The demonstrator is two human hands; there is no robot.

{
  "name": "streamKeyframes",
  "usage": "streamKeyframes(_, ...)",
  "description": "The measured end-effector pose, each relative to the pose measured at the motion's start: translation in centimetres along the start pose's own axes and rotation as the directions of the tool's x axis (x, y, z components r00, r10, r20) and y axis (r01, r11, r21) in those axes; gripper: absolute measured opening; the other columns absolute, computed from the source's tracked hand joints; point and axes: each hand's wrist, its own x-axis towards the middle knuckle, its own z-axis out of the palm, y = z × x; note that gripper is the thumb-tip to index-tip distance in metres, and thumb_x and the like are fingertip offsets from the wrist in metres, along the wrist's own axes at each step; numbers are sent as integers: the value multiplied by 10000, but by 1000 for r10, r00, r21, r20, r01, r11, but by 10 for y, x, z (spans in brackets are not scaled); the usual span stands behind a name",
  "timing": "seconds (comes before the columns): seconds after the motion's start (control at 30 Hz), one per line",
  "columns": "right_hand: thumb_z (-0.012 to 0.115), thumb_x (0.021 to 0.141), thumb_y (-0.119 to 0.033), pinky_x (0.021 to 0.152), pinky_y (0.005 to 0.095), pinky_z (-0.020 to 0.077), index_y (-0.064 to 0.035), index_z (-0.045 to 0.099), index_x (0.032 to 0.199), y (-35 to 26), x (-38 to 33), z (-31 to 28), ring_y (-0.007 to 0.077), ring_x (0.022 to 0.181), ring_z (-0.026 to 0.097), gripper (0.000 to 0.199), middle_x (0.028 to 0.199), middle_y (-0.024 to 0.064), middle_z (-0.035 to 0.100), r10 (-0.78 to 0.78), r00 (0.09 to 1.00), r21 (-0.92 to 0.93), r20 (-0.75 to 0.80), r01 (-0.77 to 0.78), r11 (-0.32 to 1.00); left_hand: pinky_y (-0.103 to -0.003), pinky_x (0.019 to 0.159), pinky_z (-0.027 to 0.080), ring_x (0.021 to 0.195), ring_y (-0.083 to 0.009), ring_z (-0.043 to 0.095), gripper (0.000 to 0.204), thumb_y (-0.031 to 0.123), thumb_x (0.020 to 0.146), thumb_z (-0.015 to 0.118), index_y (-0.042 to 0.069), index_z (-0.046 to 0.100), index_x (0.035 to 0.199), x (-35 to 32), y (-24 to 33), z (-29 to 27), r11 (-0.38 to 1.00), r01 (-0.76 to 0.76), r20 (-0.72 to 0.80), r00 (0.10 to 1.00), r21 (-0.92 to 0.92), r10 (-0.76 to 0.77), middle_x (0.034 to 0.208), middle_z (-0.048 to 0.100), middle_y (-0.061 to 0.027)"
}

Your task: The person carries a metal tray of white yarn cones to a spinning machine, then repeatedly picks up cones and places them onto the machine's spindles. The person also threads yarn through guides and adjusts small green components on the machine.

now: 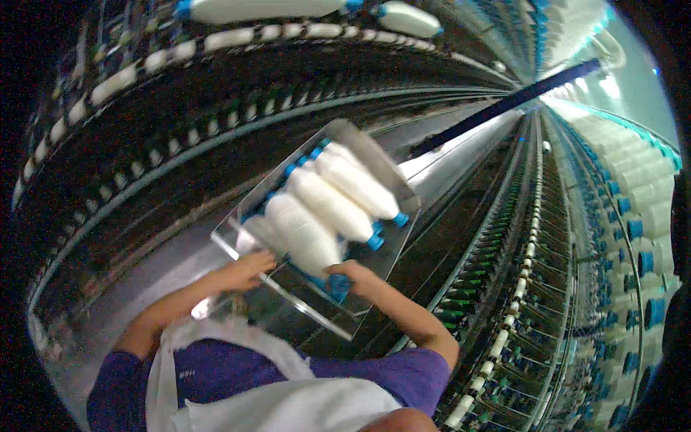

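In front of me a metal cart [394,170] stands tilted across the view, holding several large white roving bobbins [332,201] with blue ends. My right hand [350,278] is closed on the blue end of the nearest full bobbin [304,234], at the cart's near right side. My left hand [253,271] lies over the pale bar [309,315] along the cart's near edge, its fingers curled and slightly blurred. Beside that hand another white bobbin [263,234] is partly hidden.
Long spinning frames run along both sides, with small white bobbins [183,52] on the left and a similar row [512,317] on the right. More large bobbins [409,19] hang above. A dark bar [507,108] slants across the aisle beyond the cart.
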Motion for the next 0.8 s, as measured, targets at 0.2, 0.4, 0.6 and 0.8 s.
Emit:
streamKeyframes(0.2,775,708,-131,747,338,505,59,583,1112,-21,-137,65,197,870,642,485,976,141,680,-255,909,-362,-331,127,923,-400,1014,415,1181,-314,523,615,233,847,696,39,438,1370,-4,23,-33,859,296,-280,858,-418,-431,1232,571,-176)
streamKeyframes(0.4,813,652,-194,867,393,492,-18,466,1314,-30,-149,134,294,1017,634,768,1125,197,639,-765,560,-754,-318,340,562,-407,1082,345,1324,-272,388,938,470,880,639,60,90,1519,20,90,-96,96,82,27,880,-992,-474,1429,415,-164)
streamKeyframes(0.6,842,621,-258,853,458,495,2,491,1257,-42,-94,230,399,976,624,772,1073,214,637,-960,277,-822,-44,535,192,-405,1094,362,1291,-226,451,838,330,741,823,64,395,1410,-82,122,-156,58,-587,-527,674,-808,-517,1371,508,-79)
streamKeyframes(0.8,865,614,-120,856,350,522,30,524,1242,-97,-17,396,215,939,662,730,1095,123,662,-483,588,-98,649,694,713,-411,1100,337,1299,-254,436,1040,386,641,865,1,313,1434,-279,100,-234,463,-504,-683,576,-729,-448,1402,463,-122)
